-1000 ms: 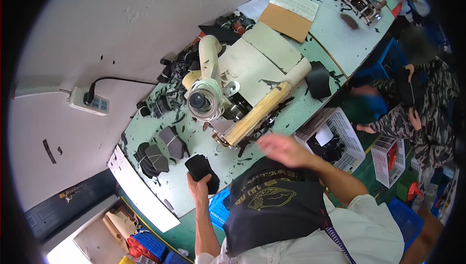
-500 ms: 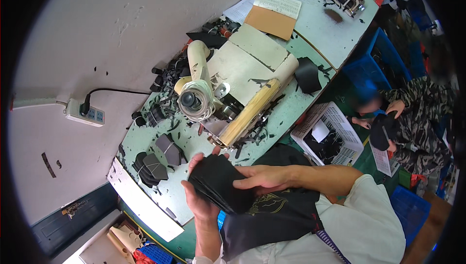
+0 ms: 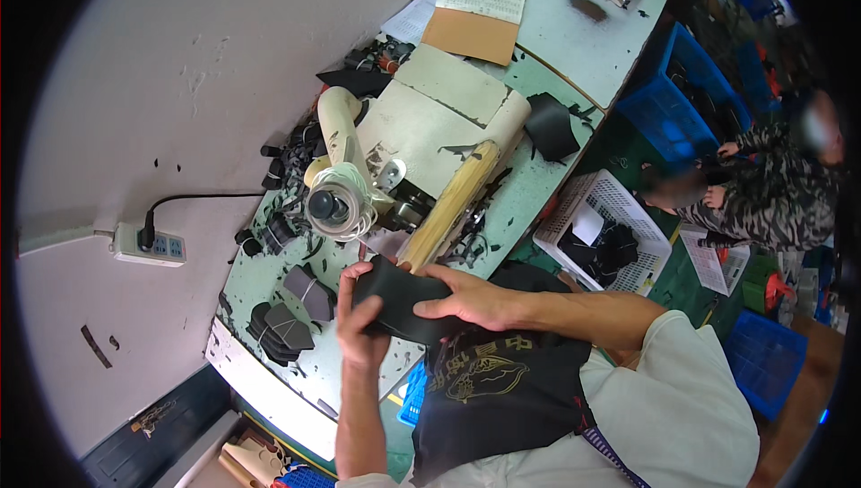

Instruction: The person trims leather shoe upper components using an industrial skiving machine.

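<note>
In front of the cream bench machine (image 3: 457,98), I hold a stack of flat black pieces (image 3: 401,298) over my dark apron (image 3: 502,380). They look like leather or a similar sheet material. My left hand (image 3: 359,322) grips the stack's left end, with its fingers around the far edge and the thumb over the front. My right hand (image 3: 475,300) closes on the right end, thumb on top and fingers behind. To the left on the table lie a tied bundle of black pieces (image 3: 280,331) and a tied dark grey bundle (image 3: 309,291).
Black scraps (image 3: 291,152) litter the table around the machine. An open notebook (image 3: 475,21) lies at the back. To the right stand a white basket (image 3: 605,237) with black pieces and blue crates (image 3: 677,98). A person in camouflage (image 3: 771,192) sits beyond.
The stack has tilted; its fanned layers are now squared, showing one smooth face. My left thumb has moved onto its front. The view has shifted, and the person at right has raised their head.
</note>
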Tool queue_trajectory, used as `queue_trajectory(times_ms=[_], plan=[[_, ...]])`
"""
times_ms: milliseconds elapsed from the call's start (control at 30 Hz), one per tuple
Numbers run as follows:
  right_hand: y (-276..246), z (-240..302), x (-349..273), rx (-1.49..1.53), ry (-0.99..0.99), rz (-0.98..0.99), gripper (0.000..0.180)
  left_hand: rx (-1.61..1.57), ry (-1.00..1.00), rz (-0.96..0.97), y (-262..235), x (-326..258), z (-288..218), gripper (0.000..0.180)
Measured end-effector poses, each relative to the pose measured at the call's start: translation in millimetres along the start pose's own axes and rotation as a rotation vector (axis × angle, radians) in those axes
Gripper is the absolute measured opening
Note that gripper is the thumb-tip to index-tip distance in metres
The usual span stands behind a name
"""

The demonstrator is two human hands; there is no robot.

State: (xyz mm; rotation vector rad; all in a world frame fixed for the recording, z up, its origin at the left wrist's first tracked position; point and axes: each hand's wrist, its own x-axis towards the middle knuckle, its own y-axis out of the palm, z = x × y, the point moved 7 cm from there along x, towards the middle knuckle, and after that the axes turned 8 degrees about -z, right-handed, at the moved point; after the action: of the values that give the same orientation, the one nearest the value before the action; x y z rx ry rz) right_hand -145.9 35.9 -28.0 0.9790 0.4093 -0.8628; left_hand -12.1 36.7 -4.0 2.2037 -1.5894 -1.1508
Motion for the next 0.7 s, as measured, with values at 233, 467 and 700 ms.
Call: queue_trajectory(times_ms=[233,467,700], plan=[[-21.3,-2.3,6.5,-0.132,0.107,-0.103,0.046,0.714,-0.157,-0.144,-29.6,43.7,2.2,0.039],[-40.4,-7.7,28.1,0.016,-0.055,-0.227,0.047,1.338,-0.034,-0.244,-28.9,60.3,-4.3,0.025],[-56.8,-2.0,26.3,0.143,-0.129,-0.321,0.037,1.277,0.017,-0.284,-26.9,71.4,-0.2,0.034]])
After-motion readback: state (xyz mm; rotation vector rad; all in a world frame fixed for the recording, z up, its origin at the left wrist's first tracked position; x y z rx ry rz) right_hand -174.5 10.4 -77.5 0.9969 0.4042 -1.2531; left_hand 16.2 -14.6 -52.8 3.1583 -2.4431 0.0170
